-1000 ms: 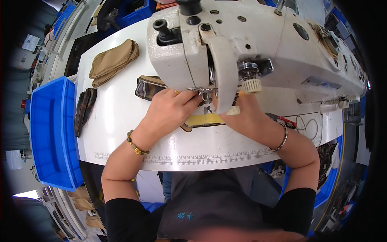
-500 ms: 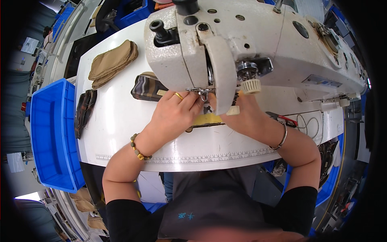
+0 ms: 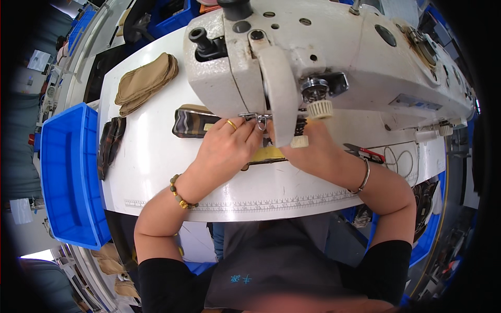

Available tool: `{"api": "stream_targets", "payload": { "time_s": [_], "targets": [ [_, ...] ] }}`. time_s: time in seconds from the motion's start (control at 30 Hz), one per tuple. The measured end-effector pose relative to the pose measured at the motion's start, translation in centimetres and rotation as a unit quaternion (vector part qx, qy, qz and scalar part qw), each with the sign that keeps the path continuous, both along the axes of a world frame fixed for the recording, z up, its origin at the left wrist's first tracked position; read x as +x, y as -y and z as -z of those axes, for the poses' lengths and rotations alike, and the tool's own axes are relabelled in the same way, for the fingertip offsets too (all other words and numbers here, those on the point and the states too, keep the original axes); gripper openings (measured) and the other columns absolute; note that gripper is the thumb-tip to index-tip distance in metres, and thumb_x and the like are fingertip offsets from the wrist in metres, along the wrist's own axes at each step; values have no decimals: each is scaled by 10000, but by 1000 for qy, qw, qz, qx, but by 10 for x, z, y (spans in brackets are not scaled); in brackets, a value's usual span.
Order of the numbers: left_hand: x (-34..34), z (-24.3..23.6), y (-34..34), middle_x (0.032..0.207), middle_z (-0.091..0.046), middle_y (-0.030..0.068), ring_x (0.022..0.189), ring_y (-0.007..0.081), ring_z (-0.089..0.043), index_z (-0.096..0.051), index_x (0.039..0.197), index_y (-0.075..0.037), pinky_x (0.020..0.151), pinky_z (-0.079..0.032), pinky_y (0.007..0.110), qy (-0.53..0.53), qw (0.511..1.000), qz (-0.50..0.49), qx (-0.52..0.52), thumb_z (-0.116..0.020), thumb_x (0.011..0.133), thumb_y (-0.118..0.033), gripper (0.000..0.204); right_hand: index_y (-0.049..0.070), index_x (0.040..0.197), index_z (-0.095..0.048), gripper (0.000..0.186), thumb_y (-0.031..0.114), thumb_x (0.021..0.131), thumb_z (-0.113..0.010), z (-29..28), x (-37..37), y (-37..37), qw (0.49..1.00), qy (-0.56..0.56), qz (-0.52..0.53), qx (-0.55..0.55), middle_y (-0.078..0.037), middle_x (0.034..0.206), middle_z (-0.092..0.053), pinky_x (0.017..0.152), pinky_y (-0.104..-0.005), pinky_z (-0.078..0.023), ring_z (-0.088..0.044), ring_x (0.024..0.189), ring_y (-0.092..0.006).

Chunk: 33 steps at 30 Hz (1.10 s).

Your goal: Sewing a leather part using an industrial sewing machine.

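My left hand (image 3: 227, 146) is closed, its bent fingers pressed together at the sewing machine's presser foot (image 3: 261, 122). From under those fingers a striped plaid zip pouch (image 3: 188, 123) sticks out to the left, lying on the white table. My right hand (image 3: 313, 143) reaches in from the other side of the needle area; the machine head hides most of its fingers, so its grip cannot be made out. Between the hands, a yellow strip (image 3: 269, 154) with a dark edge shows below the presser foot. The sewing machine (image 3: 229, 78) stands over both hands.
Stacked tan fabric pieces (image 3: 146, 81) lie at the back left, with folded plaid pieces (image 3: 111, 143) on the left edge. A blue bin (image 3: 73, 172) stands beyond that edge. Red-handled snips (image 3: 368, 154) lie beside my right wrist. A printed ruler (image 3: 250, 206) follows the table's front.
The visible end of the plaid pouch has turned slightly and lies more level, showing more of its zip. Both hands stay almost in the same place at the presser foot.
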<state>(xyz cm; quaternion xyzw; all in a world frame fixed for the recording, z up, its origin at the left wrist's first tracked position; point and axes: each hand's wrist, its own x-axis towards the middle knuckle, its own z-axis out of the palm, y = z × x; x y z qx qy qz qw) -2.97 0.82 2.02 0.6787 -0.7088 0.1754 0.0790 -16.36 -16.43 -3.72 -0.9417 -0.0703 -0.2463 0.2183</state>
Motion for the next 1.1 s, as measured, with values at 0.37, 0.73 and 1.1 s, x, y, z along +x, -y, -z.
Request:
{"api": "stream_targets", "payload": {
  "time_s": [0.37, 0.73, 1.1],
  "targets": [
    [15, 3, -3, 934, -697, 68, 803, 245, -661, -712, 1052, -49, 717, -547, 334, -128, 990, -49, 41, -704, 779, -112, 281, 116, 662, -684, 88, 197, 671, -717, -8, -2, 4, 998, 59, -17, -13, -99, 594, -536, 473, -415, -435, -578, 511, -267],
    [23, 13, 4, 888, -696, 141, 816, 356, -661, -732, 973, -63, 720, -541, 424, -248, 953, -143, 96, -703, 871, -167, 148, 118, 775, -698, 70, 180, 744, -694, -5, 8, 1, 999, 44, -6, 32, -67, 596, -593, 499, -388, -490, -613, 534, -278],
    [18, -1, 0, 1014, -715, 67, 897, 276, -682, -735, 1074, -88, 751, -562, 367, -269, 959, -54, 65, -693, 810, -67, 268, -12, 758, -659, 224, 167, 891, -635, -30, 10, -14, 919, -150, 64, 358, -152, 638, -657, 522, -374, -511, -672, 611, -300]
  ]
}}
